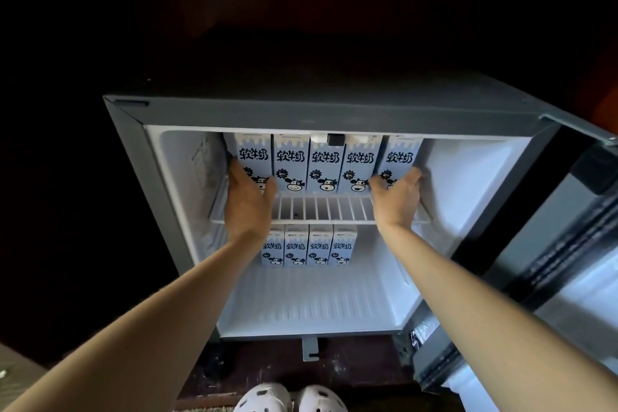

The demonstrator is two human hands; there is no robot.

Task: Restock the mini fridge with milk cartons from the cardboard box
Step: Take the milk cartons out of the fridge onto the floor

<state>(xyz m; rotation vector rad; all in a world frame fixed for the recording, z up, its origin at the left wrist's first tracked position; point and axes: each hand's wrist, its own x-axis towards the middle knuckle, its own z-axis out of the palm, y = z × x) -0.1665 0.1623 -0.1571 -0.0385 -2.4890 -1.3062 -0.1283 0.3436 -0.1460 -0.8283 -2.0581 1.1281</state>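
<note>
1. The mini fridge [334, 114] stands open. 5 milk cartons [323, 164] line its wire shelf [321, 211], and 4 lower cartons [319, 246] show beneath.
2. The left hand [249, 201] is clamped on the leftmost carton [253, 157], and the right hand [398, 197] on the rightmost carton [399, 157]. Each thumb lies on a carton front.
3. The step looks like squeezing the upper row tight and straight.
4. Next, both hands would need to let go and fetch more from the cardboard box, which is out of view. Space remains right of the row.
</note>
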